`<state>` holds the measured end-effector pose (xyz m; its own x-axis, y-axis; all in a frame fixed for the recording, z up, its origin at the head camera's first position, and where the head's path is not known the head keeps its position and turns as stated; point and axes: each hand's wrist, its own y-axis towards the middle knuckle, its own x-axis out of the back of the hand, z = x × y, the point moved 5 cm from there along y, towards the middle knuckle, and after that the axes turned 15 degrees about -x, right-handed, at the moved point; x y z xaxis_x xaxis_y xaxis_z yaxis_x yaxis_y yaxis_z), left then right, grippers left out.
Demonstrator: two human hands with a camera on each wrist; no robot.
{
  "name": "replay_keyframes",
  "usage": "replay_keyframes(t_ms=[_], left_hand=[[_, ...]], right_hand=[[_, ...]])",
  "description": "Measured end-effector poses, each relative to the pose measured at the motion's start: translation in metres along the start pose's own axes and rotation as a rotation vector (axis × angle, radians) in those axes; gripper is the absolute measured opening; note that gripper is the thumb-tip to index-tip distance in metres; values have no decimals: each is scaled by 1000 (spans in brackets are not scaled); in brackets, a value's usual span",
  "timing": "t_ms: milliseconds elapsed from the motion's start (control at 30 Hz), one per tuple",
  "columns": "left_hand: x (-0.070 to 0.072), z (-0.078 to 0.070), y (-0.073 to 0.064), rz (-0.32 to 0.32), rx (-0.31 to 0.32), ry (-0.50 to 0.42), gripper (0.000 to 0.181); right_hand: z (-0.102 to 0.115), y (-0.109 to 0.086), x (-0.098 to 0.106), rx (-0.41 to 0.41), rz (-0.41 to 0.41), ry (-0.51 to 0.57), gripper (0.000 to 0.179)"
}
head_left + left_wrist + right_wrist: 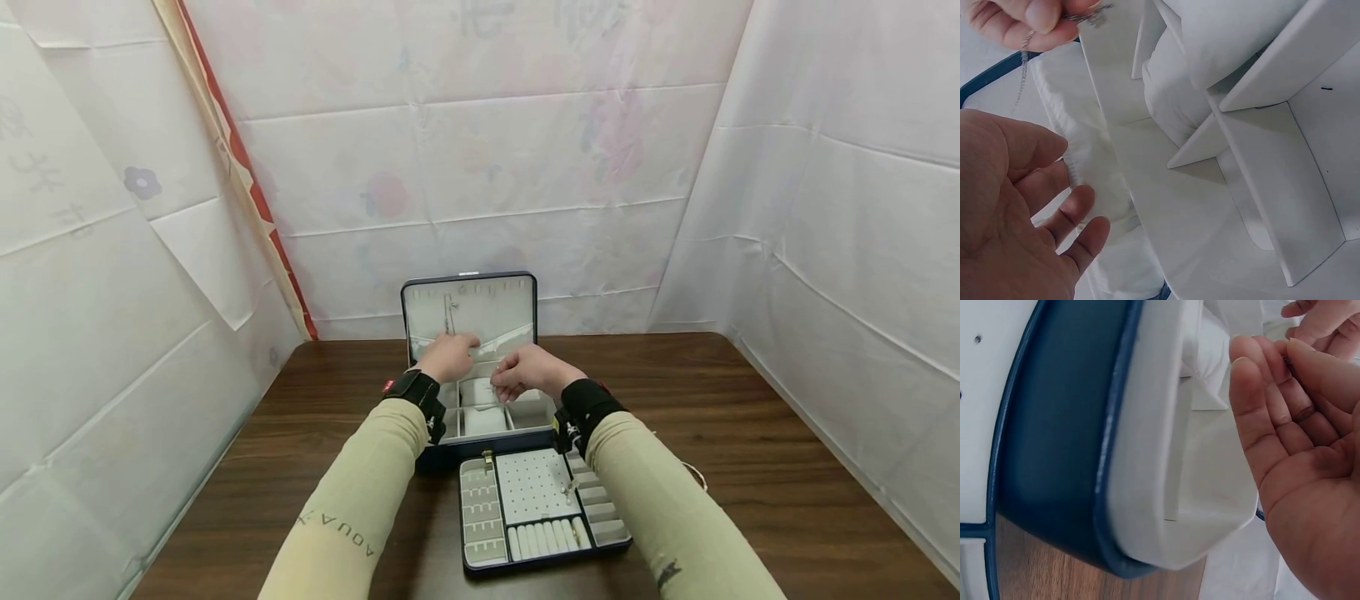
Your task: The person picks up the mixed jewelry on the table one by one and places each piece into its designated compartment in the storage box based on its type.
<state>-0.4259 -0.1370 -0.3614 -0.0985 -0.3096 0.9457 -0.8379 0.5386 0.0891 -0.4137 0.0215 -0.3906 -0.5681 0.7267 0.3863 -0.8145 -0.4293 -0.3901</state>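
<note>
A jewelry box (471, 450) stands with its lid (491, 310) raised. My left hand (447, 357) is at the gathered fabric pocket (1094, 169) inside the lid, its fingers loosely bent. In the left wrist view one fingertip is hidden behind the pocket's elastic edge. My right hand (534, 371) is over the box's compartments and pinches a thin silver chain (1024, 75) between thumb and fingertips; part of the chain hangs down. White cushions (484, 420) sit in the middle compartments. Another fine necklace (448, 312) hangs from the lid's hooks.
A lift-out jewelry tray (482, 560) lies in front of the box, partly under my right forearm, with ring rolls, a perforated earring panel and small slots. A pale cord (696, 475) lies right of that forearm on the wooden table (330, 400). White sheets (480, 167) hang around.
</note>
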Motion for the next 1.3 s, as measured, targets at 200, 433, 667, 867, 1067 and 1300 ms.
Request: replay_keyframes(t_ms=[200,433,667,867,1067,1300], left_hand=[[0,1,0,12,2,-4,43],[-4,4,1,14,-13,-1,42],[-7,7,2,13,-24,-4,42],[-6,6,1,14,-41,-15,41],[-6,4,0,29,-53,-19,42],[-6,3,0,44,-39,-39,45]], right_hand=[[5,-1,6,37,-27,70,27],[12,0,13,29,-106,181,31],[19,1,16,43,-138,301,31],[24,3,18,67,-151,410,35],[27,4,21,70,-189,458,37],[29,0,19,94,-189,462,36]])
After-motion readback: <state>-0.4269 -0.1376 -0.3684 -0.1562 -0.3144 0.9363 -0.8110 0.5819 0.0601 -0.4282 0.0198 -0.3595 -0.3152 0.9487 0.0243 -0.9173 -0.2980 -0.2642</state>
